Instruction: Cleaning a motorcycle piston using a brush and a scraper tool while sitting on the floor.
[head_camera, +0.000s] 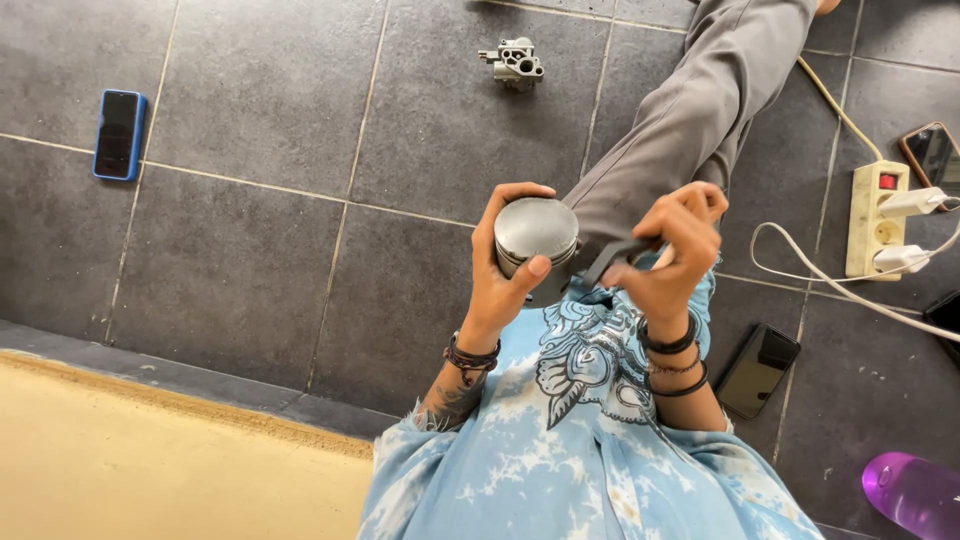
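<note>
Above the dark grey tiled floor (250, 250), the left hand (500, 280) wraps thumb and fingers around a short metal piston (535, 245), turning its flat, dull-silver crown towards the camera so the grooved side faces the other hand. The right hand (670, 255) pinches a thin dark curved strip, apparently a piston ring (612, 255), with its tip touching the piston's side. A small cast-metal carburettor (515, 62) lies well apart on the tiles, with a blue-cased phone (119, 134) off to the left and a pale power strip (875, 220) at the right.
</note>
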